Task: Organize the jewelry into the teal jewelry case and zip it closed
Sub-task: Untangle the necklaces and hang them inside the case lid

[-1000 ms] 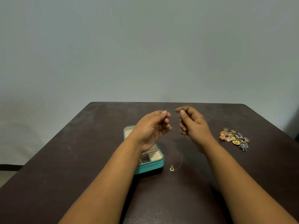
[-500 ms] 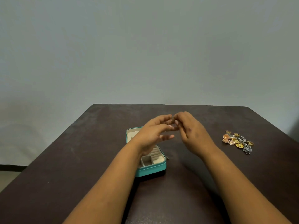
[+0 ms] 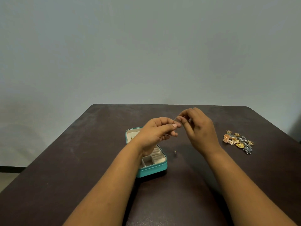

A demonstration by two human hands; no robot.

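Observation:
The teal jewelry case (image 3: pixel 153 171) lies open on the dark table, its cream compartments showing; my left forearm covers part of it. Above and just right of the case, my left hand (image 3: pixel 156 132) and my right hand (image 3: pixel 197 129) meet at their fingertips. Both pinch a thin gold chain (image 3: pixel 174 121), only a short piece of which shows between them. A small gold pendant (image 3: pixel 175 151) shows lower down, right of the case; I cannot tell whether it hangs or rests on the table. A pile of gold, orange and silver jewelry (image 3: pixel 238 141) lies at the right.
The dark brown table (image 3: pixel 81 160) stands against a plain grey wall. Its far edge runs just behind my hands and its left edge slants toward the floor at lower left.
My hands came together from apart and rose toward the far right. The chain's pendant, low near the case front a second ago, has moved up beside the case.

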